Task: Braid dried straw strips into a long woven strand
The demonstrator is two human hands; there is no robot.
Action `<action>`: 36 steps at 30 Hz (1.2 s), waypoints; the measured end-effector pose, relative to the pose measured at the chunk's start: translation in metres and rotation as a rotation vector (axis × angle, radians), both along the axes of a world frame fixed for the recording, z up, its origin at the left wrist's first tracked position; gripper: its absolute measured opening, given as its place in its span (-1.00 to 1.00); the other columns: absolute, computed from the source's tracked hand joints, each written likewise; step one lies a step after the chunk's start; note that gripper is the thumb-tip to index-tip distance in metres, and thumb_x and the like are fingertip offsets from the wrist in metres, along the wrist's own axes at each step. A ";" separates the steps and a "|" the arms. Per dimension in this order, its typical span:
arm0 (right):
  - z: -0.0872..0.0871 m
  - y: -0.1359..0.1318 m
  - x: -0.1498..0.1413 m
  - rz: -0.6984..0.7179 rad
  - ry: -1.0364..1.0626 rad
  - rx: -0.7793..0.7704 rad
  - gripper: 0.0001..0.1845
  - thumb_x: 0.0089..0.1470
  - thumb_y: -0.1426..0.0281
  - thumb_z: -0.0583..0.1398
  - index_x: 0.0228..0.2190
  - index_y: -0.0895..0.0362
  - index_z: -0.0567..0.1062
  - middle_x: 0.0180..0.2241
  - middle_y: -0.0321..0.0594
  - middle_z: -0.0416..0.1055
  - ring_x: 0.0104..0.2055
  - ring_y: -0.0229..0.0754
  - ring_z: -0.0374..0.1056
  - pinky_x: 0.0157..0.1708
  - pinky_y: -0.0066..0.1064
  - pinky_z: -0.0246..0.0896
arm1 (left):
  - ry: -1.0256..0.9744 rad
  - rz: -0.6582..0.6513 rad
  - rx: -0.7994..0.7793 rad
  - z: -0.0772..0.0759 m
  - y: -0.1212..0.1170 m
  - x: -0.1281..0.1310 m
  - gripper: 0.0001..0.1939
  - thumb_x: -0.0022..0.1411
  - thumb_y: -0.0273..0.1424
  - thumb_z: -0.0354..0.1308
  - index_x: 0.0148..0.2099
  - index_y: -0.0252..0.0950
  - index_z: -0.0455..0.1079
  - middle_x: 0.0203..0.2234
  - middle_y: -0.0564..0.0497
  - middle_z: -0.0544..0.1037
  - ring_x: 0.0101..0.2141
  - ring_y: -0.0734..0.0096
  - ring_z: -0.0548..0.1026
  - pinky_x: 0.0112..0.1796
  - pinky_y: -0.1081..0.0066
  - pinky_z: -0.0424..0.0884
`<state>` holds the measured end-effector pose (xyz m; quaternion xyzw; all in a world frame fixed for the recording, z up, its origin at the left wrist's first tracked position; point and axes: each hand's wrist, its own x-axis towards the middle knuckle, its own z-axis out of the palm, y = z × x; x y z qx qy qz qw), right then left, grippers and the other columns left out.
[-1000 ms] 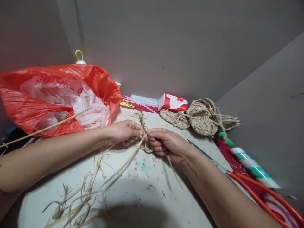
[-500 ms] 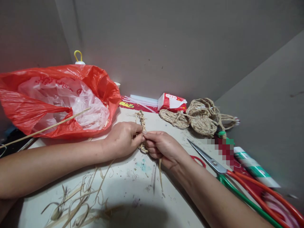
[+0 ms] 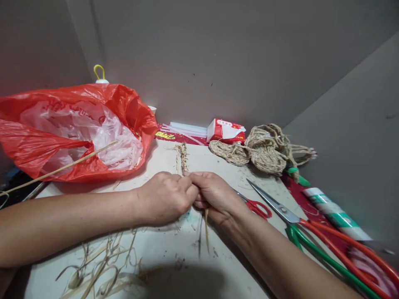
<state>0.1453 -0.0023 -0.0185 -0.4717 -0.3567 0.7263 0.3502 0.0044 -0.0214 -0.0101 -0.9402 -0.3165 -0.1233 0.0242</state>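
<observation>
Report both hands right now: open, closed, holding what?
Left hand: closed; what it holds is hidden.
Right hand: closed, pinching the braid.

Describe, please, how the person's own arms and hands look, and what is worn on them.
The left hand and the right hand are bare, with no gloves, rings or watch showing. The left forearm and right forearm are uncovered too; no sleeve is in view.

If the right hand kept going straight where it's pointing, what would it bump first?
Probably the left hand: it's right in front of the right hand, and they look like they're touching already, though depth is hard to judge.
</observation>
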 end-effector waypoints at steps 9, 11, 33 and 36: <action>0.005 0.015 0.018 0.218 0.091 0.002 -0.66 -0.14 0.31 0.30 -0.64 0.15 0.23 -0.78 -0.60 -0.14 -0.74 -0.53 -0.35 -0.77 -0.63 -0.45 | -0.921 0.336 -0.439 0.010 0.020 -0.004 -0.91 0.13 -0.48 0.00 -0.41 -0.31 0.30 -0.53 0.08 0.38 -0.47 0.53 0.32 -0.39 0.50 0.26; 0.005 0.016 0.018 0.240 0.058 0.004 -0.69 -0.09 0.29 0.28 -0.60 0.16 0.27 -0.77 -0.60 -0.15 -0.74 -0.52 -0.35 -0.78 -0.63 -0.45 | -1.015 0.392 -0.776 0.007 0.029 -0.002 -0.95 0.10 -0.47 0.03 -0.38 -0.33 0.30 -0.55 0.07 0.38 -0.50 0.54 0.33 -0.42 0.50 0.29; 0.006 0.022 0.032 0.466 -0.124 0.125 -0.66 -0.07 0.16 0.26 -0.51 0.17 0.34 -0.72 -0.51 0.02 -0.69 -0.46 -0.24 -0.72 -0.55 -0.42 | -0.662 0.360 -1.002 0.004 0.039 -0.008 -0.84 0.05 -0.43 0.03 -0.46 -0.34 0.42 -0.58 0.07 0.45 -0.55 0.55 0.30 -0.50 0.54 0.16; 0.003 0.021 0.033 0.499 -0.260 0.253 -0.68 0.02 0.16 0.19 -0.49 0.18 0.37 -0.70 -0.49 0.02 -0.67 -0.43 -0.21 -0.71 -0.53 -0.35 | -0.633 0.330 -1.013 0.002 0.042 -0.009 -0.83 0.06 -0.41 0.03 -0.45 -0.35 0.42 -0.57 0.07 0.45 -0.55 0.56 0.30 -0.51 0.54 0.16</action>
